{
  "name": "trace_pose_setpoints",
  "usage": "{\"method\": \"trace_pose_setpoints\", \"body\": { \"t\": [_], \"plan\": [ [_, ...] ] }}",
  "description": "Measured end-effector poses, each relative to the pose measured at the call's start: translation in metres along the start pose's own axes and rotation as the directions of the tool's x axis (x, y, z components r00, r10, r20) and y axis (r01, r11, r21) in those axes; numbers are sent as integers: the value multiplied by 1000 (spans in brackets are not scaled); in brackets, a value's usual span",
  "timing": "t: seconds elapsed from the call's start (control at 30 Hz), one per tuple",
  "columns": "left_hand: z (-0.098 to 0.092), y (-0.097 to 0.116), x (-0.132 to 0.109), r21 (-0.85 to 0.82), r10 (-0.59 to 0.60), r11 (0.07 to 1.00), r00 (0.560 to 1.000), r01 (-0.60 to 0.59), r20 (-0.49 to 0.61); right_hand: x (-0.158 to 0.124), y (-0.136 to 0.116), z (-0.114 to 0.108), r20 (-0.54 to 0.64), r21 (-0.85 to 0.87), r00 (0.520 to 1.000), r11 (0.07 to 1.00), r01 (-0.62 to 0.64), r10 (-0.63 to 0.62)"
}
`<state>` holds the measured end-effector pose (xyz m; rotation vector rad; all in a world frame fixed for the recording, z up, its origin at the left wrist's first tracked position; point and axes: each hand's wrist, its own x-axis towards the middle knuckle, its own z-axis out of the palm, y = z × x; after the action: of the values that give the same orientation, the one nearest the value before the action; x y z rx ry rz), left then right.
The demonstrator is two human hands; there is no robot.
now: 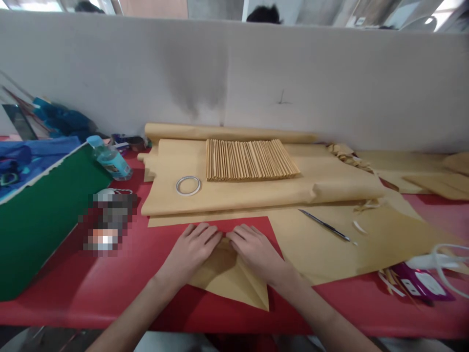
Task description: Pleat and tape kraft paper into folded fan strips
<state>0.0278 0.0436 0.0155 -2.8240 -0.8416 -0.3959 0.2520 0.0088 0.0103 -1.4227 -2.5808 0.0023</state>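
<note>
My left hand (pixel 198 247) and my right hand (pixel 254 249) meet at the upper edge of a folded piece of brown kraft paper (pixel 232 281), fingers closed on it close together. The paper lies on a red sheet (pixel 176 308) and shows a slanting crease towards its lower right corner. My hands cover its upper side edges. Behind them a pleated stack of brown paper (pixel 249 160) rests on larger brown sheets (pixel 256 193). A roll of tape (pixel 188 186) lies left of the stack. To the right is a slim dark pen-like tool (pixel 324 225).
On the left stand a green-sided box (pixel 47 230) with blue cloth and a tilted plastic bottle (pixel 112 159). A blurred-out object (pixel 110 222) lies near them. A purple item (pixel 419 283) with a white cable is at right. A grey partition (pixel 311 73) rises behind the table.
</note>
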Motion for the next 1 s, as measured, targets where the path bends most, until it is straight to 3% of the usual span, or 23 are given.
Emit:
{"method": "trace_pose_setpoints", "body": {
  "t": [0.1, 0.27, 0.4, 0.53, 0.77, 1.0],
  "plan": [
    [2, -1, 1, 57, 111, 992, 994, -111, 5, -5, -7, -1, -61, -121, 997, 992, 42, -50],
    [7, -2, -8, 89, 124, 988, 992, -123, -12, -25, -9, -3, -112, -256, 987, 963, 87, -119],
    [3, -6, -13, 77, 144, 986, 989, -147, 42, -44, -4, -4, -124, -259, 980, 958, 121, -158],
    [0, -7, -13, 79, 167, 983, 986, -167, 6, -55, 1, 1, -76, -240, 982, 959, 149, -172],
    [-1, 1, -12, 95, 142, 984, 986, -150, 93, -56, -3, 4, -83, -294, 983, 946, 134, -165],
    [3, 7, -14, 145, 138, 978, 985, -152, 102, -60, -8, 15, -102, -324, 985, 941, 97, -136]
  ]
}}
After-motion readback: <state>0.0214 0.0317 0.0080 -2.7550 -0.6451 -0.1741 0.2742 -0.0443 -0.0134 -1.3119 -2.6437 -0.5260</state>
